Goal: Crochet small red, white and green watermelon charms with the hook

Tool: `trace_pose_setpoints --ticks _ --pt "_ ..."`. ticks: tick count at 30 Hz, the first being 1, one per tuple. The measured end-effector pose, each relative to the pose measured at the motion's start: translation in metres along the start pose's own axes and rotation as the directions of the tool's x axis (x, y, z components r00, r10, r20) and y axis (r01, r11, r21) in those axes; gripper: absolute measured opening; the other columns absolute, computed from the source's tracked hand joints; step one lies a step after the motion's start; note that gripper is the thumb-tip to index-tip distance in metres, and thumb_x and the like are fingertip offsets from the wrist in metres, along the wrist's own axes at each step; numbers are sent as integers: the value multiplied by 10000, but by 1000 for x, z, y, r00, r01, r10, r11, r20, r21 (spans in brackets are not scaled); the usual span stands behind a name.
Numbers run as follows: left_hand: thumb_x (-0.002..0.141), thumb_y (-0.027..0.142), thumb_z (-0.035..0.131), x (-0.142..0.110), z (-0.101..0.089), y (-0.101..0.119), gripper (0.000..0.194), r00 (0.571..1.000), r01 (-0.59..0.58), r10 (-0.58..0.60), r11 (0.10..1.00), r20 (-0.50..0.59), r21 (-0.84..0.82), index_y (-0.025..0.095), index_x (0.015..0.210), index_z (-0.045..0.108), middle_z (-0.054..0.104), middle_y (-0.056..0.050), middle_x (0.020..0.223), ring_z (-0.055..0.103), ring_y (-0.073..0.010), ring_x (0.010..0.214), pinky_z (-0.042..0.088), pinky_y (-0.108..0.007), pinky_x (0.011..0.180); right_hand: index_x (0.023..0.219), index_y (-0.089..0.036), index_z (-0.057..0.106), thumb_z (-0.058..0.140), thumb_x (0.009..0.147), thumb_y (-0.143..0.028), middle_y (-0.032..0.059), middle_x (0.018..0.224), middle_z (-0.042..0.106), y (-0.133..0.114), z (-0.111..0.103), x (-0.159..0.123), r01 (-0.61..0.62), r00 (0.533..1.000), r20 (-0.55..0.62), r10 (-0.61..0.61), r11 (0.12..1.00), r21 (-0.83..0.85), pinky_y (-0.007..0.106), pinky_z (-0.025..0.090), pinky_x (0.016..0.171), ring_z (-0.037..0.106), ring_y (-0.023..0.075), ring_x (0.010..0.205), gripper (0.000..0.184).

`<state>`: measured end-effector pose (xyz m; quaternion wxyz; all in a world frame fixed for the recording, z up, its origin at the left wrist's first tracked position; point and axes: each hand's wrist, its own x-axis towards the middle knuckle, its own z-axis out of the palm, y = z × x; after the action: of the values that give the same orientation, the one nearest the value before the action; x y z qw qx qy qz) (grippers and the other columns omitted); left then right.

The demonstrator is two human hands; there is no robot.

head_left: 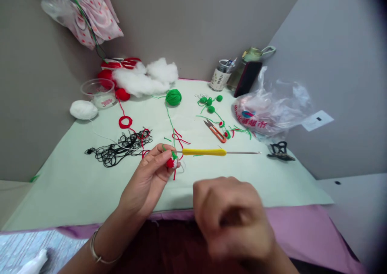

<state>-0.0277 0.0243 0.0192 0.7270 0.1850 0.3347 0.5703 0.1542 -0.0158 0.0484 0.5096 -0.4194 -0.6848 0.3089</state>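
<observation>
My left hand [149, 177] pinches a small red, white and green crocheted piece [171, 161] just above the pale green table cover [75, 177]. A green strand runs from the piece up to a green yarn ball [173, 97]. A crochet hook with a yellow handle [204, 152] sticks out to the right from the piece, its metal shaft reaching toward the table's right side. My right hand [232, 221] is blurred, close to the camera, with fingers curled into a fist below the hook; nothing shows in it.
A tangle of black thread [119, 148], a red yarn ring [125, 122], orange snips [215, 131], small green and red crocheted bits [211, 104], white stuffing [142, 78], a white yarn ball [83, 109], a plastic cup [98, 92], a plastic bag [269, 108], a black clip [279, 151].
</observation>
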Motion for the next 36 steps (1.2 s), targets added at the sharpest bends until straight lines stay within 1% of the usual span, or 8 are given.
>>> trace_pose_setpoints --ticks 2,5,8,15,24,28,32,36 --pt "730 254 951 -3 1 1 201 1000 4 -4 1000 27 -14 179 818 787 653 20 761 583 -93 683 548 -189 712 670 -215 685 767 931 -452 -19 605 650 21 5 7 -111 968 236 87 990 90 242 514 523 592 123 537 361" --pt "755 290 939 -6 3 -4 195 997 14 -17 999 77 45 184 810 785 675 11 755 581 -99 693 521 -186 703 916 -211 743 805 905 -442 4 785 709 42 15 6 -256 967 58 250 930 262 250 558 630 641 134 673 239" --pt "791 309 916 -6 5 -14 167 990 -23 -1 985 141 171 202 816 790 704 3 772 607 -124 760 504 -204 740 1177 -301 756 869 857 -372 -4 932 731 50 21 2 -194 977 -9 214 903 384 251 576 715 672 135 779 347" --pt "837 251 885 1 -3 -27 140 963 -233 165 904 211 359 288 960 828 702 26 884 619 -132 892 485 -220 841 1076 -342 830 830 907 -244 -8 907 735 54 25 1 -83 988 -96 120 943 322 238 532 716 669 138 835 195" --pt "835 293 891 -3 -3 -23 387 976 -57 -17 942 217 330 339 1209 807 669 11 928 620 -142 928 503 -251 889 954 -315 841 814 922 -229 -8 872 738 60 22 0 -76 982 -136 133 931 358 226 534 697 676 127 801 95" --pt "840 306 887 -3 -3 -23 351 976 -48 -28 941 218 335 329 1183 813 671 8 922 615 -141 923 492 -246 870 983 -296 815 801 935 -297 -21 847 689 58 15 0 -161 980 -43 192 908 388 213 505 669 635 109 751 50" --pt "849 339 883 -2 -5 -23 339 977 -48 -28 937 211 347 326 1180 812 664 7 923 613 -142 918 477 -252 870 1144 -282 753 689 1005 -426 0 922 688 56 6 -5 -223 974 74 215 841 492 257 538 781 651 138 840 211" --pt "834 343 895 -1 -5 -23 354 977 -39 -40 930 209 364 318 1179 819 657 8 892 571 -134 868 458 -246 841 1034 -265 767 645 1041 -326 -6 883 666 56 6 -7 -141 986 -19 165 891 431 241 510 762 622 124 820 136"
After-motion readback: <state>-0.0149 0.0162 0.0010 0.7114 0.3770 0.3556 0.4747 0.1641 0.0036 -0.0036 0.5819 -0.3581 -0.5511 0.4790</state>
